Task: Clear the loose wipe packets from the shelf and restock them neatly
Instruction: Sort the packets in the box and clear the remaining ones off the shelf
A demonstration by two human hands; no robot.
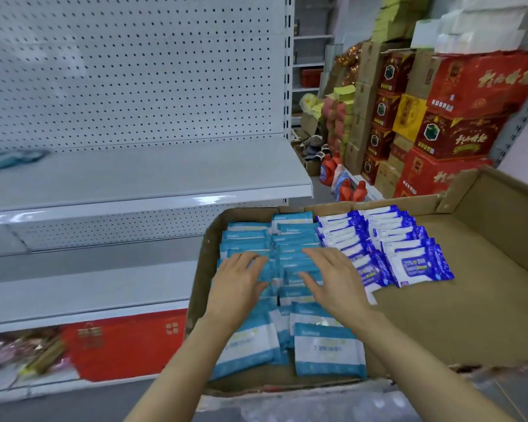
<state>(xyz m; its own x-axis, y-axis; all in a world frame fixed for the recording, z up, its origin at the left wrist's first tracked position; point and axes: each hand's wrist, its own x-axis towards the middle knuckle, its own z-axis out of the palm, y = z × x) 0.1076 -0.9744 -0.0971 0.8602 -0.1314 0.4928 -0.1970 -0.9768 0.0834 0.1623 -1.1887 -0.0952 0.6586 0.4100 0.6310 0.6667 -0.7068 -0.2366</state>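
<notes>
Nearest: two bare forearms reach forward and down into a large shallow cardboard box (457,315). Left hand (237,284) lies palm-down on the light-blue wipe packets (328,350), fingers spread and only slightly bent, touching the tops of the rows; not closed round any packet. Right hand (333,280) the same — flat, fingers apart, thumb out to its left, resting on the same light-blue rows just beside the left hand, a narrow gap between the two.

Light-blue packets fill the left part of the box in overlapping rows, front to back. Just right of them, dark-blue-and-white wipe packets (415,266) stand in two leaning rows, touching the light-blue ones. Right part of the box shows bare cardboard floor.

Left of the box: white metal shelf (153,175) with pegboard back. A blurred blue item (11,158) lies at its far left; cannot tell what it is. Lower tier holds a red carton (125,342).

Farthest, right: stacked red gift boxes (457,126), and red detergent bottles (351,187) on the floor.
</notes>
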